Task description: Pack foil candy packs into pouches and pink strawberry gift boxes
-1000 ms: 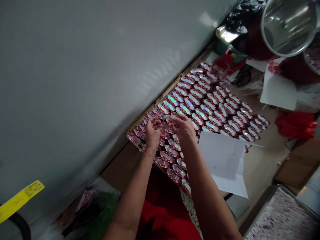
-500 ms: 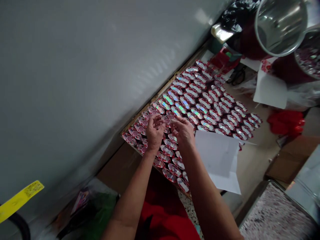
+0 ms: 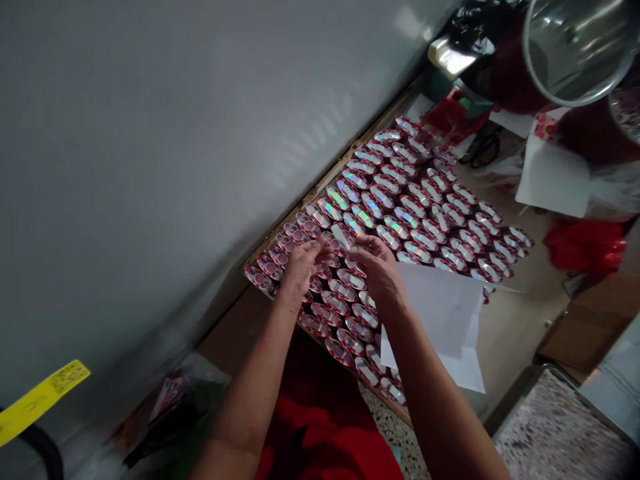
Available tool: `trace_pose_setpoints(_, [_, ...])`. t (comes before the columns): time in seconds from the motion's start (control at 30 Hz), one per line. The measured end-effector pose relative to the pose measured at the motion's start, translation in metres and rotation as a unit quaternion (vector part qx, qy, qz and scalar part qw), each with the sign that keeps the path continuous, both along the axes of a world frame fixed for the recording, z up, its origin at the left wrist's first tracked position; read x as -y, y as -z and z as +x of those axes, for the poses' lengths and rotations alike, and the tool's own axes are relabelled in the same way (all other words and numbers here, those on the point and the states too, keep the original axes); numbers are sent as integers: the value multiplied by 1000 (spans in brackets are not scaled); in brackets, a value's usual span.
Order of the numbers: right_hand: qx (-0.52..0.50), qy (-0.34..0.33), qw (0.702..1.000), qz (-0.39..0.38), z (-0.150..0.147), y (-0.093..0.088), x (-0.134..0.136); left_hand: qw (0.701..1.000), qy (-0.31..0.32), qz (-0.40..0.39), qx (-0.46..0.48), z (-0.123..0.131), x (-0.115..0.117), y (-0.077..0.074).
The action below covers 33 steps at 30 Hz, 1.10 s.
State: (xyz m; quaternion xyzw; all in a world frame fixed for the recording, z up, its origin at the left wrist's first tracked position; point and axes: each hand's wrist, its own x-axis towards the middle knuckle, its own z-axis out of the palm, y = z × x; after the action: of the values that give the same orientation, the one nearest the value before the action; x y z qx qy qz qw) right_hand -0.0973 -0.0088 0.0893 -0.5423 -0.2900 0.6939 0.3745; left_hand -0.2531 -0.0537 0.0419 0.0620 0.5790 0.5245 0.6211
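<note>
Rows of small red pieces with shiny iridescent oval faces (image 3: 400, 200) cover a board (image 3: 280, 230) beside a grey wall. My left hand (image 3: 300, 267) and my right hand (image 3: 377, 267) hover close together over the near rows. Both pinch a small shiny oval piece (image 3: 341, 235) held up between their fingertips. My forearms reach in from the bottom of the view.
White paper sheets (image 3: 440, 313) lie right of my right hand, another sheet (image 3: 553, 177) farther back. A metal bowl (image 3: 575, 47) sits at top right, with black plastic, scissors (image 3: 483, 150) and red material (image 3: 585, 243) nearby. Red cloth (image 3: 330, 427) lies below.
My hands stayed together over the near rows; the small shiny piece now stands up between the fingertips. The camera view shifted slightly.
</note>
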Motion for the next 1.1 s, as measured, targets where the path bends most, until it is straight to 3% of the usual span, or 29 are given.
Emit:
trace_pose_setpoints(0.07, [-13, -21, 1000, -15, 4, -3, 2, 999, 7, 0, 51, -4, -5, -8])
trace_pose_setpoints(0.17, [-23, -48, 998, -30, 8, -1, 4, 999, 2, 14, 48, -7, -14, -18])
trace_pose_setpoints(0.43, [-48, -79, 994, -50, 13, 8, 4, 992, 49, 38, -109, -13, -11, -23])
trace_pose_setpoints(0.57, [-16, -43, 997, -61, 12, 14, 7, 976, 54, 52, -205, -11, -8, -18])
trace_pose_setpoints(0.67, [41, 26, 998, -47, 10, 25, 2, 939, 48, 83, -329, -5, -20, -8])
trace_pose_setpoints(0.8, [127, 72, 989, -7, 4, 49, -15, 853, 40, 103, -511, 4, -45, 14])
trace_pose_setpoints(0.93, [275, 47, 957, 78, -2, 68, -28, 779, 74, 90, -616, 6, -61, 31])
trace_pose_setpoints(1.1, [364, 9, 926, 98, -9, 73, -33, 742, 97, 80, -659, 8, -65, 35])
